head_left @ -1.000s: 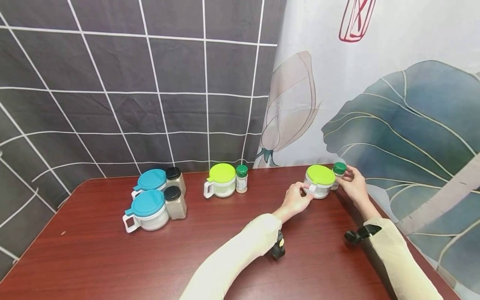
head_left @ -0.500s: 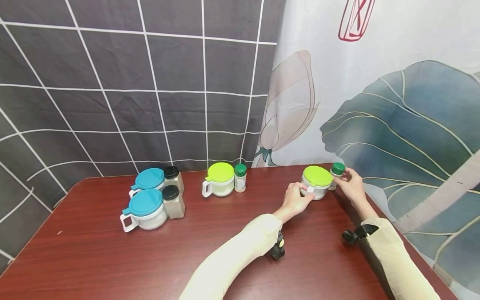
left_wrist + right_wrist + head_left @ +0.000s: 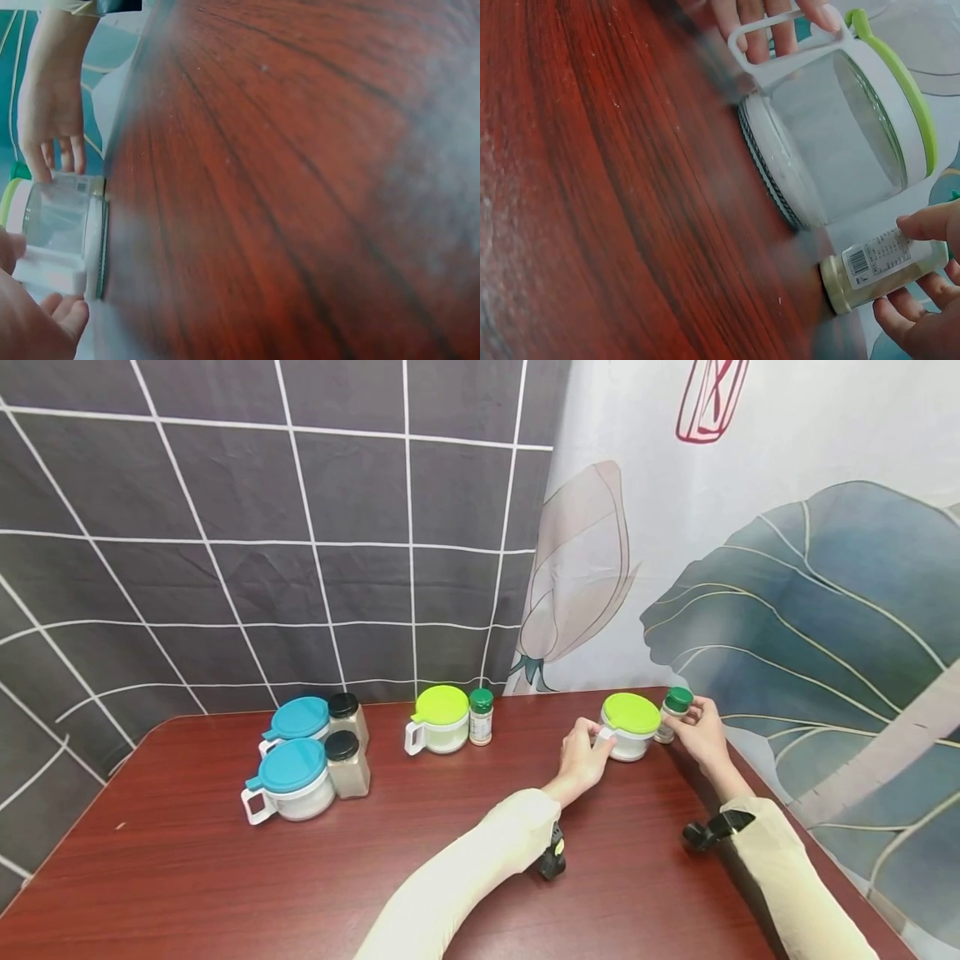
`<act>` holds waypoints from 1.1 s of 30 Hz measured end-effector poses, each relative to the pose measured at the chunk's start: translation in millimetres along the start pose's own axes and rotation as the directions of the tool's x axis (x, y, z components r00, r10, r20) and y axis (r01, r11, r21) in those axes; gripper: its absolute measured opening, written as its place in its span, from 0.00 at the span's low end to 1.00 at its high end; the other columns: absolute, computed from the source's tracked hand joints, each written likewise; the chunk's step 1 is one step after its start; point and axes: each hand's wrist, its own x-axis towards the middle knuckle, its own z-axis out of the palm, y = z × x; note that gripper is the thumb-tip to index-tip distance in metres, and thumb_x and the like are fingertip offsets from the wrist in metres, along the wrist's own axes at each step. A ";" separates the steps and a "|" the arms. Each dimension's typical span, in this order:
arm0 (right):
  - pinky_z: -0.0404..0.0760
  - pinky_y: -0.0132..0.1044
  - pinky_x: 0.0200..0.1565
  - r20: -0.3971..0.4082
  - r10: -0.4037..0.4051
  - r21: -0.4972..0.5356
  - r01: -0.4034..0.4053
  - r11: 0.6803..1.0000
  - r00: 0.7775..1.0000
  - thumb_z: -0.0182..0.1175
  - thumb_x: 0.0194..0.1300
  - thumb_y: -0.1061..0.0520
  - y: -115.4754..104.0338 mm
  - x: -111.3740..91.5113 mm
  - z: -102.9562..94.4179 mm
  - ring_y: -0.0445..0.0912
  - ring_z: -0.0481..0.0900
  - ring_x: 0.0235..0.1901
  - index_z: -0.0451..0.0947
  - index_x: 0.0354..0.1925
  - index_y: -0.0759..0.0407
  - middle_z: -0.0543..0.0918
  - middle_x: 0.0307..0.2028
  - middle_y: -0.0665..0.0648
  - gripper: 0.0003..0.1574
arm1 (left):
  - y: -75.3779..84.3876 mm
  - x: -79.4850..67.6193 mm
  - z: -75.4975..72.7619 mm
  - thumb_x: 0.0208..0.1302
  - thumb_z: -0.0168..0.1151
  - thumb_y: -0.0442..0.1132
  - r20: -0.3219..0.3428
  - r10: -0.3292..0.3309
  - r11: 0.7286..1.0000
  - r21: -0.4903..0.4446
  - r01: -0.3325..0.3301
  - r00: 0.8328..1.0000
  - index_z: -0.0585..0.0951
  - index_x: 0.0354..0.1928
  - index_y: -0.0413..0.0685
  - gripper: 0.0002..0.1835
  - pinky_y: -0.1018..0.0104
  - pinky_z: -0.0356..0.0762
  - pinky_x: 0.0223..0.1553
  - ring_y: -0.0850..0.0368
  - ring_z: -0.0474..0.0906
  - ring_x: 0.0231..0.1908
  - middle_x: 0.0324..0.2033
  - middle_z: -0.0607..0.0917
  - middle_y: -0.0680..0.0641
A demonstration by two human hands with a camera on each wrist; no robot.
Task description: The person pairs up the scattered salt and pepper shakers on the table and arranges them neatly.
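Note:
In the head view, a clear seasoning jar with a lime-green lid and white handle stands at the table's back right. My left hand holds the jar by its handle, thumb at the top and fingers behind it in the right wrist view. Just right of it is a small spice bottle with a green cap and a barcode label. My right hand pinches this bottle between thumb and fingers. Both containers are upright, close side by side.
Another lime-lidded jar and green-capped bottle stand at the back middle. Left of them are two blue-lidded jars beside two black-capped bottles. The reddish wooden table ends at hanging cloths behind.
The lime-lidded jar has shifted slightly left and its handle has swung left, with my left hand following. The spice bottle, in my right hand, now shows a small gap from the jar.

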 end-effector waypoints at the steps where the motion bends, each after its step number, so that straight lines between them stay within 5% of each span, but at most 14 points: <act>1: 0.65 0.12 0.37 0.006 -0.004 -0.003 0.004 1.000 1.000 0.56 0.66 0.61 0.4 0.0 -0.2 0.36 0.74 0.45 0.50 0.65 0.74 0.69 0.60 0.76 0.38 | 0.1 -0.3 0.2 0.61 0.63 0.42 -0.009 -0.009 1.000 -0.006 0.009 1.000 0.75 0.41 0.46 0.11 0.69 0.73 0.45 0.49 0.81 0.45 0.40 0.85 0.44; 4: 0.66 0.11 0.37 0.019 -0.014 -0.002 0.014 1.000 1.000 0.57 0.66 0.59 2.1 0.0 -0.9 0.22 0.64 0.38 0.50 0.65 0.73 0.69 0.60 0.76 0.38 | -0.5 -0.7 0.9 0.62 0.63 0.42 -0.039 -0.026 1.000 -0.009 0.025 0.999 0.75 0.40 0.47 0.10 0.67 0.74 0.44 0.50 0.81 0.43 0.39 0.86 0.45; 13: 0.71 0.15 0.30 -0.044 -0.125 -0.045 0.123 0.991 0.991 0.61 0.63 0.61 10.9 -1.8 1.7 0.17 0.65 0.32 0.55 0.57 0.73 0.74 0.53 0.77 0.33 | -5.8 -0.7 -2.1 0.62 0.62 0.40 -0.109 0.004 1.000 -0.009 -0.005 0.994 0.77 0.43 0.47 0.09 0.66 0.77 0.43 0.52 0.84 0.43 0.40 0.89 0.46; 16: 0.71 0.15 0.28 -0.075 -0.161 -0.104 0.153 0.983 0.984 0.62 0.61 0.62 13.0 -2.9 2.6 0.26 0.71 0.35 0.57 0.55 0.71 0.76 0.50 0.76 0.31 | -6.2 1.0 -4.1 0.62 0.61 0.38 -0.097 0.030 0.999 -0.016 -0.032 0.995 0.79 0.45 0.46 0.10 0.68 0.77 0.45 0.54 0.85 0.45 0.41 0.89 0.47; 22: 0.72 0.17 0.26 -0.089 -0.191 -0.137 0.178 0.974 0.978 0.63 0.61 0.63 14.8 -4.6 3.2 0.62 0.80 0.45 0.59 0.52 0.71 0.77 0.48 0.76 0.29 | -6.0 -0.2 -8.1 0.62 0.61 0.38 -0.072 0.024 1.000 -0.014 -0.025 0.997 0.82 0.42 0.45 0.08 0.69 0.77 0.44 0.56 0.84 0.45 0.40 0.89 0.47; 33: 0.66 0.15 0.30 -0.107 -0.179 -0.181 0.158 0.971 0.978 0.65 0.60 0.59 12.1 -5.2 1.3 0.66 0.80 0.46 0.60 0.50 0.70 0.76 0.47 0.73 0.30 | -3.3 -6.4 -12.8 0.60 0.63 0.37 -0.068 -0.002 1.000 -0.014 0.001 0.998 0.83 0.40 0.46 0.07 0.69 0.76 0.44 0.56 0.85 0.43 0.37 0.90 0.47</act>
